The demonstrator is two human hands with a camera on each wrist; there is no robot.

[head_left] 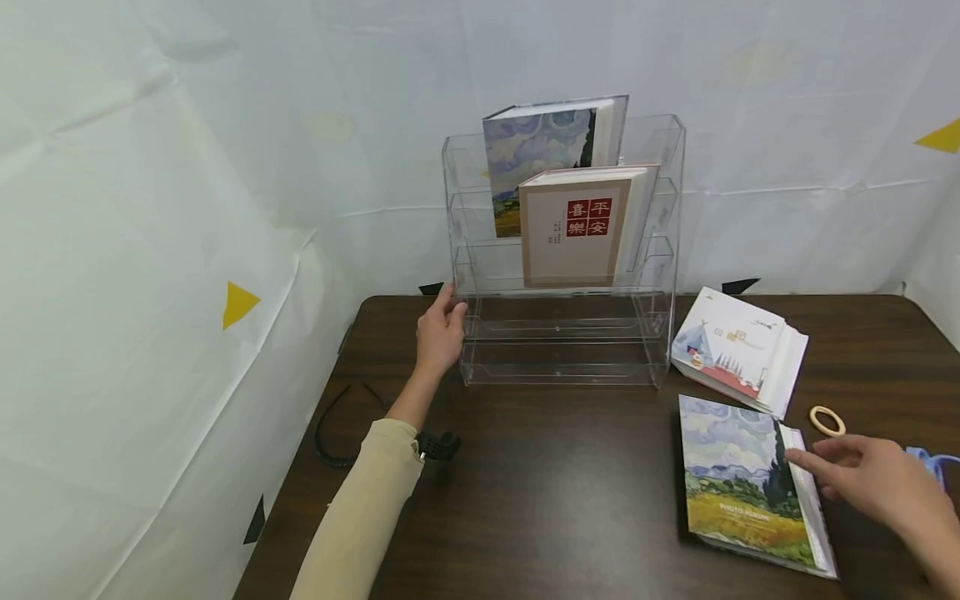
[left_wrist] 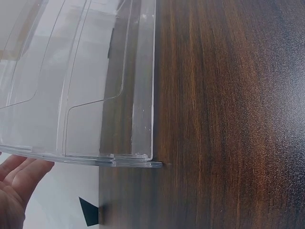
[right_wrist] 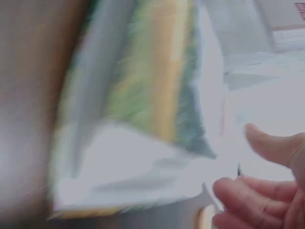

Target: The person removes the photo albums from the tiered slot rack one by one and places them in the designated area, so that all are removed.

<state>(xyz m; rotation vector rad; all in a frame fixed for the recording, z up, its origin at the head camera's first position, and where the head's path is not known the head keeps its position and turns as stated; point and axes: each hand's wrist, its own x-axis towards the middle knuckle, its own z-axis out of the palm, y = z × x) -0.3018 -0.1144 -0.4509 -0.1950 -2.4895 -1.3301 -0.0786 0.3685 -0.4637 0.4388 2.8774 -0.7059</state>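
Note:
A clear acrylic rack [head_left: 558, 375] with stepped tiers stands at the back of the table. My left hand [head_left: 440, 335] touches its left side panel; in the left wrist view the fingers [left_wrist: 28, 177] rest against the panel's outer face. A photo album [head_left: 738, 483] with a painted landscape cover lies flat at the right front. My right hand [head_left: 877, 479] is at the album's right edge, thumb and fingers apart. The right wrist view is blurred; there the hand [right_wrist: 267, 191] looks just clear of the album [right_wrist: 143, 95], with nothing between thumb and fingers.
In the rack stand another landscape album [head_left: 536, 154] and a beige album [head_left: 570, 242] with red squares. A white album [head_left: 735, 346] lies right of the rack. Nearby are a wooden ring [head_left: 827, 421] and a blue item [head_left: 930, 458]. A black cord [head_left: 321, 433] lies at left.

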